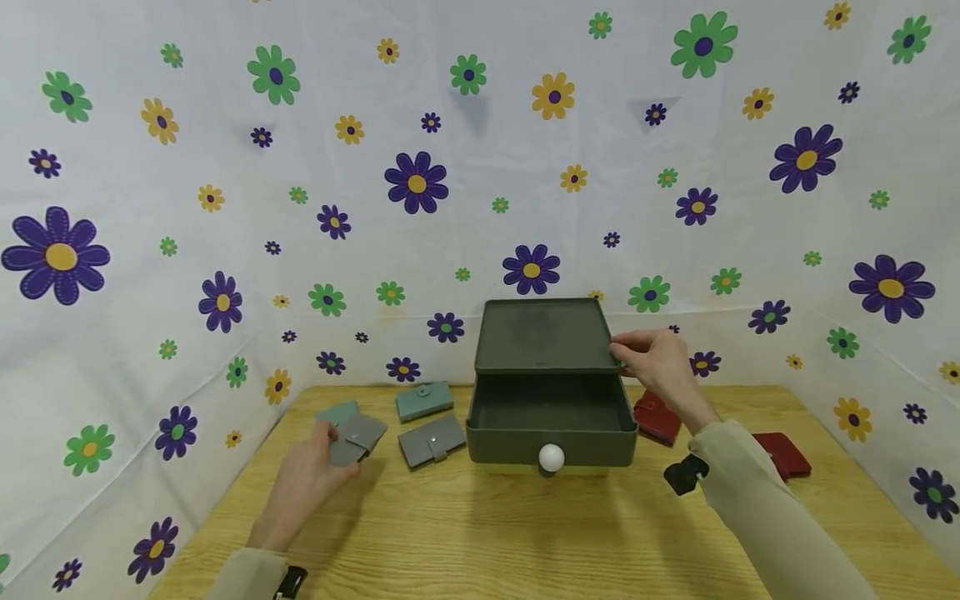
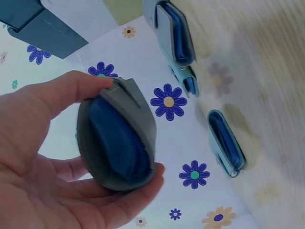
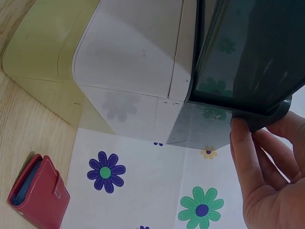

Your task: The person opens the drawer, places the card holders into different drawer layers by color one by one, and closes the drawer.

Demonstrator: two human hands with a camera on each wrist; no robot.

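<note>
In the head view my left hand (image 1: 300, 483) holds a small grey wallet (image 1: 358, 439) above the left side of the table. The left wrist view shows the wallet (image 2: 119, 143) from its end, its blue inside visible between thumb and fingers. At the table's back centre stands a drawer box (image 1: 543, 333) with a dark, rimmed top. Its dark drawer (image 1: 502, 447), with a white knob (image 1: 551, 457), is pulled out towards me. My right hand (image 1: 663, 367) grips the right edge of the box's top. In the right wrist view, fingers (image 3: 248, 157) pinch its corner.
Left of the box lie a teal wallet (image 1: 423, 402) and a grey wallet (image 1: 432, 442). Another teal wallet (image 1: 337, 412) is partly hidden behind the held one. Two red wallets (image 1: 657, 421) lie right of the box, partly covered by my right arm. A flowered cloth (image 1: 480, 167) hangs behind.
</note>
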